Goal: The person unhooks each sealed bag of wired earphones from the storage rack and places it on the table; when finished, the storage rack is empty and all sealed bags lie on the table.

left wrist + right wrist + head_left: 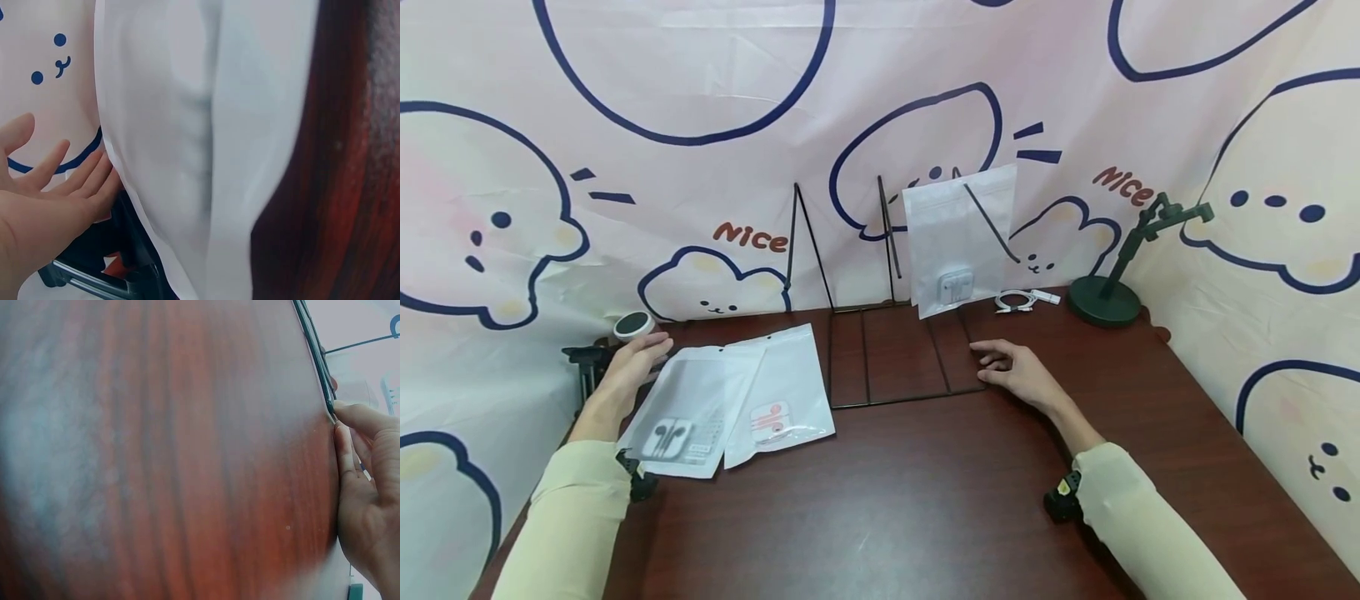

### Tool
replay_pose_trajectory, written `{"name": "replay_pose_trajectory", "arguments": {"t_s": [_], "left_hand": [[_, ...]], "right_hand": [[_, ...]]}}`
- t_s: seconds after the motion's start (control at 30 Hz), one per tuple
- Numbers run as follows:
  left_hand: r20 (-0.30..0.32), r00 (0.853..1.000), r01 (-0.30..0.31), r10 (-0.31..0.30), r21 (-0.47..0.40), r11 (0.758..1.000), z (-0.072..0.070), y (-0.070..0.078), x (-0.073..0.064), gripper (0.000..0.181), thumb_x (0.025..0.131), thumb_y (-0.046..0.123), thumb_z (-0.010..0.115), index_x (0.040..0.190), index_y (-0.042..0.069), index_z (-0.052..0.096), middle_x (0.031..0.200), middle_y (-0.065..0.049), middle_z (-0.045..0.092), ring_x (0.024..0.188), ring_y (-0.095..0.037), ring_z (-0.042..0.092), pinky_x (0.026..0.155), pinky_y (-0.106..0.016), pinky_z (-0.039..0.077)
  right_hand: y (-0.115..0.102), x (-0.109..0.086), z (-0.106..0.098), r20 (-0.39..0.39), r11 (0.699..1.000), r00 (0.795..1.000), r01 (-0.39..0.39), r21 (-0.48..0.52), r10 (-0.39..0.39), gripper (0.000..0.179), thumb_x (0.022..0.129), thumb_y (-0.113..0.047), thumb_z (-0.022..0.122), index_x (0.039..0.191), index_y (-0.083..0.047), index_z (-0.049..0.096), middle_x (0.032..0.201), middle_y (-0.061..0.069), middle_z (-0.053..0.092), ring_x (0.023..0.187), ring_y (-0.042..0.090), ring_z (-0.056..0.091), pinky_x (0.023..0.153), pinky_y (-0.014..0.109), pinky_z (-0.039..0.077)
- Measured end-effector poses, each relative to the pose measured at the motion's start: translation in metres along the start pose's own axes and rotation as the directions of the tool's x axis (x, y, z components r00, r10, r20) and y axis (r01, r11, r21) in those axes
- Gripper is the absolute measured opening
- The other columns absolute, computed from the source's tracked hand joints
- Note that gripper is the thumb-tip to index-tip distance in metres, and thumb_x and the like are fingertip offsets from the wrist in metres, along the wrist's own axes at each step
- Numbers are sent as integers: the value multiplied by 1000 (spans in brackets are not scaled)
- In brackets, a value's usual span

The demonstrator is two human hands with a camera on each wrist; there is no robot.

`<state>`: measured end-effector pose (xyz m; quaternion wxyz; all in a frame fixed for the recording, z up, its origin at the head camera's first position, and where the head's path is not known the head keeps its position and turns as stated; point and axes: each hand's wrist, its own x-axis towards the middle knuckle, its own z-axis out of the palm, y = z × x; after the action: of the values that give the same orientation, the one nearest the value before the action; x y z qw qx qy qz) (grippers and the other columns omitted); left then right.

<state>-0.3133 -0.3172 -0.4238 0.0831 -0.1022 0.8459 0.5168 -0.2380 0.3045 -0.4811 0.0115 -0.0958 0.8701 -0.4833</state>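
Observation:
My left hand (631,375) lies at the left edge of a white zip pouch (700,375), its fingers loosely extended; in the left wrist view the fingertips meet the pouch's edge. Earphones show through this pouch's lower part. A second white pouch (793,358), with a pink-marked case inside, lies partly under it. My right hand (1018,375) holds the right side of a black wire display rack (910,397), thumb and fingers at its bar in the right wrist view. A third white pouch (962,233) hangs from the rack's rightmost prong.
A coiled white cable (1015,302) lies behind the rack, beside a green stand (1105,300) at the back right. At the left table edge are a black bracket (587,358) and a round white object with a dark top (634,325). A printed cloth (700,192) hangs behind.

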Motion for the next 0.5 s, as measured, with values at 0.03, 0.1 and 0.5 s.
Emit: {"name": "replay_pose_trajectory", "arguments": {"t_s": [0.03, 0.1, 0.5], "left_hand": [[-4, 1000, -3, 3, -1, 1000, 0, 0, -1, 74, 110, 46, 41, 166, 5, 16, 171, -23, 15, 155, -47, 18, 124, -61, 21], [-14, 1000, -10, 10, -1, 1000, 0, 2, -2, 75, 109, 49, 44, 167, 8, 17, 172, -21, 12, 156, -47, 13, 124, -64, 15], [7, 985, -171, 171, 16, 985, 18, 31, -18, 82, 104, 54, 54, 167, 12, 21, 170, -20, 22, 155, -45, 21, 123, -64, 18]], "right_hand": [[0, 0, 0, 0, 1000, 1000, 5, -1, -5, 49, 96, -9, 75, 143, -8, 62, 120, 15, 67, 105, 25, 67, 85, 27, 55], [-1, 0, 0, -3, 1000, 1000, 4, 4, -4, 48, 96, -9, 76, 142, -8, 63, 120, 15, 67, 105, 25, 67, 85, 27, 55], [1, 1, 1, 1, 1000, 1000, 7, 15, -7, 49, 96, -9, 75, 143, -8, 62, 122, 18, 66, 106, 27, 66, 84, 24, 55]]}}
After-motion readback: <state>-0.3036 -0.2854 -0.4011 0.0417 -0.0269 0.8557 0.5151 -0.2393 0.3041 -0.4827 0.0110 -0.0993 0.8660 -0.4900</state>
